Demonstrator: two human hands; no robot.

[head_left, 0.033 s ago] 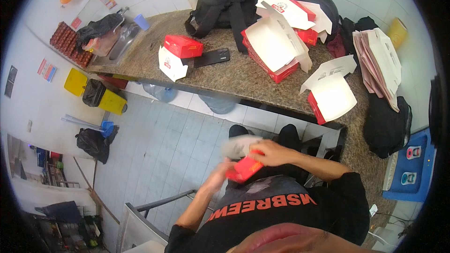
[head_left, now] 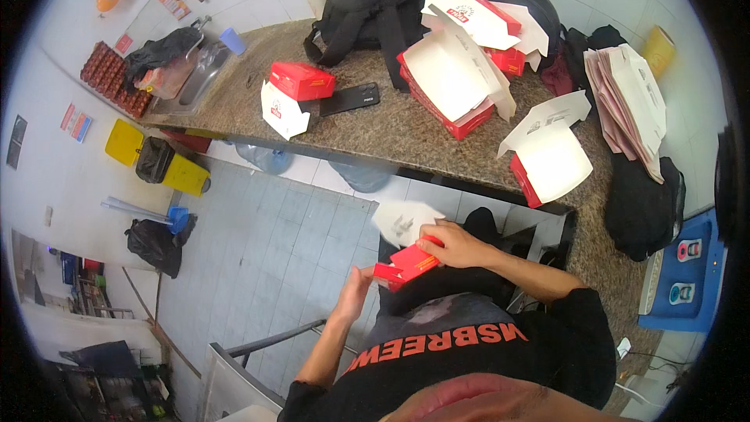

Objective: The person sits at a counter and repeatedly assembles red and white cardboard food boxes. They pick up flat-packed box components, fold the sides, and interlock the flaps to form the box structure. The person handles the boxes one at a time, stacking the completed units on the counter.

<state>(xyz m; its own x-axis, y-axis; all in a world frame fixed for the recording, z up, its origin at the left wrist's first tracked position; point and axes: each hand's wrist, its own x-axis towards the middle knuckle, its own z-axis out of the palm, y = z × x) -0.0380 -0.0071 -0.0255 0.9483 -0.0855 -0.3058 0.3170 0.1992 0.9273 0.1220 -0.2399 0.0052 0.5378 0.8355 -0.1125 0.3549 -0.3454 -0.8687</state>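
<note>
In the head view, I see the red carton (head_left: pixel 416 263) held above the lap, its white lid (head_left: pixel 406 223) hanging loose on the far side. The right hand (head_left: pixel 457 247) is closed on one end; the left hand (head_left: pixel 355 295) has fairly straight fingers at the other, whether pinching I cannot tell. A hard push there could crease the end flap, and a slack right grip could drop it. A careless elbow might knock the open carton (head_left: pixel 556 169) at the counter's edge (head_left: pixel 469 158).
</note>
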